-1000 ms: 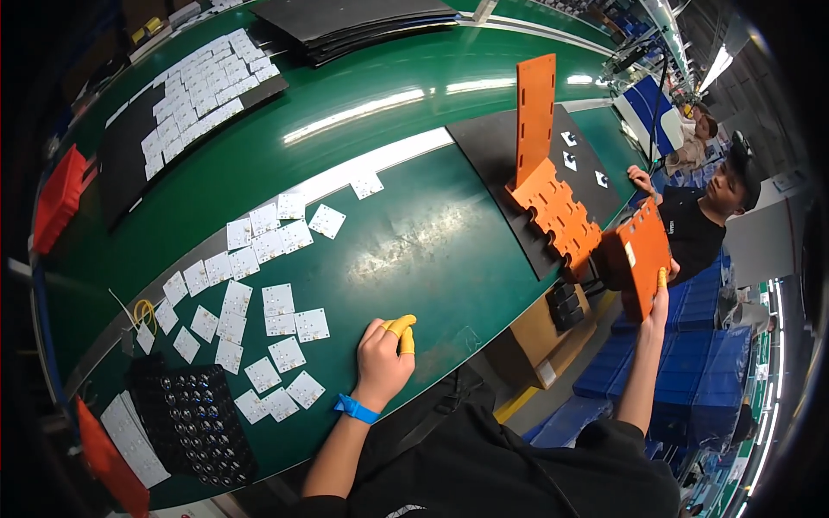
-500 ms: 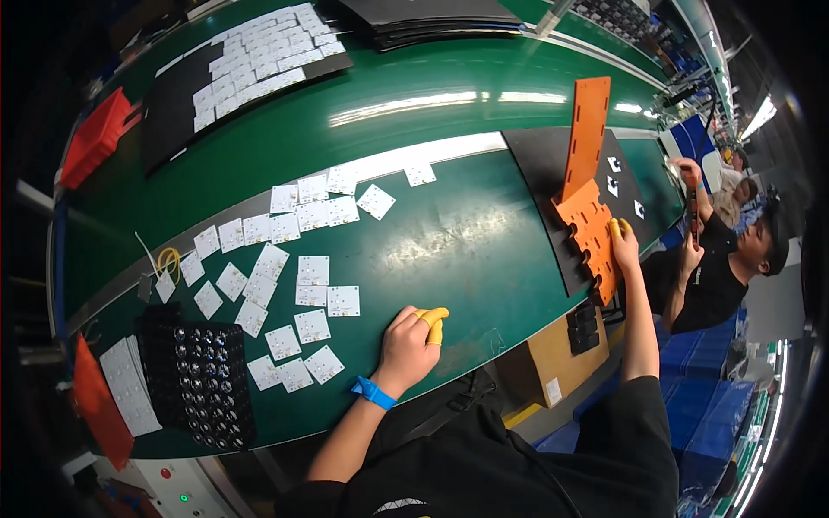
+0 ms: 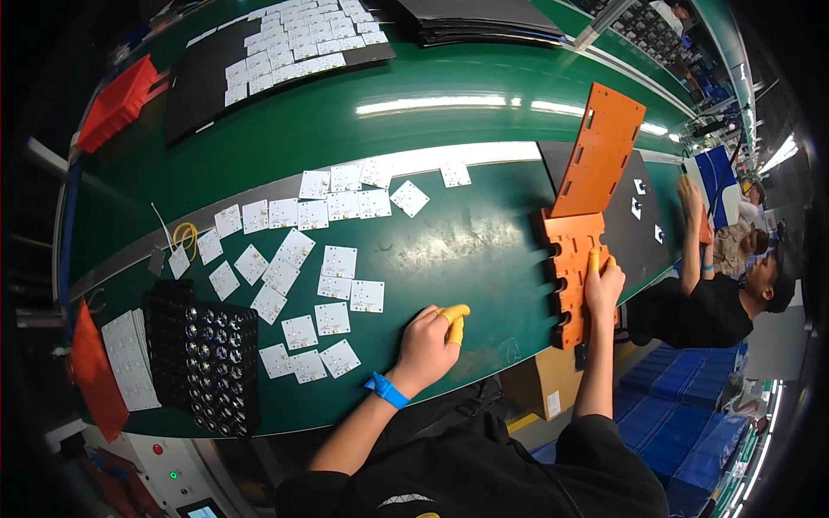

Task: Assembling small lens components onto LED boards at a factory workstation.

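Observation:
My right hand (image 3: 604,281) grips the right side of an orange slotted fixture (image 3: 573,246), with yellow finger cots on its thumb and index finger. At the fixture's far end an orange flat plate (image 3: 602,151) stands raised. My left hand (image 3: 429,345), with a blue wrist strap (image 3: 387,390) and yellow cots on two fingers, rests low over the green bench (image 3: 484,276). Its fingers are curled in, and nothing shows between them. Many square white circuit boards (image 3: 339,262) lie scattered to its left.
A black tray of shiny round lenses (image 3: 216,367) sits at the near left, beside stacked white boards (image 3: 129,358) and red bins (image 3: 115,104). A black sheet (image 3: 643,186) with small white pieces lies past the fixture. A co-worker (image 3: 708,293) stands at the right.
My right hand has pulled the orange fixture leftward off part of the black sheet and turned it. My left hand keeps nearly the same pose. The whole view has shifted somewhat.

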Demonstrator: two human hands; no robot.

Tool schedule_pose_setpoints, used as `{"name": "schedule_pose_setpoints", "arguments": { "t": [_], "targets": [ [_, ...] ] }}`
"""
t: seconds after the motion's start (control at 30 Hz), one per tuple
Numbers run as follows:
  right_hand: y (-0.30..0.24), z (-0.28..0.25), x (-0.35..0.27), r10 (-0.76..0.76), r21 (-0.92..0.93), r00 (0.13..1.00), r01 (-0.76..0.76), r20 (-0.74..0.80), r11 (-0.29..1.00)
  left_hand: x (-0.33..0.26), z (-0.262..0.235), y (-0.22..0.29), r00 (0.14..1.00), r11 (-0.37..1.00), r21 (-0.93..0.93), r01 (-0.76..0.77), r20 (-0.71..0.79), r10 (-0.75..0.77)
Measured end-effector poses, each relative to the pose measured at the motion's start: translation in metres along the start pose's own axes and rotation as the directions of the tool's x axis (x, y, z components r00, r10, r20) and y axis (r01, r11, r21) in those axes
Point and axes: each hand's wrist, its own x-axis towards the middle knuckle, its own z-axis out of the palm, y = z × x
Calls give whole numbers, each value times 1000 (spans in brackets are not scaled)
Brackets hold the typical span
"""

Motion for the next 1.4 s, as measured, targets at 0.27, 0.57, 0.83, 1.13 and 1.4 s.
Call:
{"name": "schedule_pose_setpoints", "arguments": {
  "t": [0.27,0.57,0.83,1.13,1.4],
  "targets": [
    [-87,-23,-35,-23,-57,974,37,227,998,76,-3,8,990,754,657,17,-117,80],
    [-125,-29,-56,-79,-73,946,107,314,992,26,-14,-12,1000,698,716,-14,10,10],
    [-145,-49,-36,-476,8,869,479,137,878,-93,-18,16,987,782,606,-147,146,72],
    [-351,-55,-183,-938,829,333,495,95,260,-135,-54,7,966,852,454,-259,128,225],
    [-443,-29,-246,-972,817,64,556,-224,-152,-168,-102,26,984,926,340,-163,-12,178]
  ]
}}
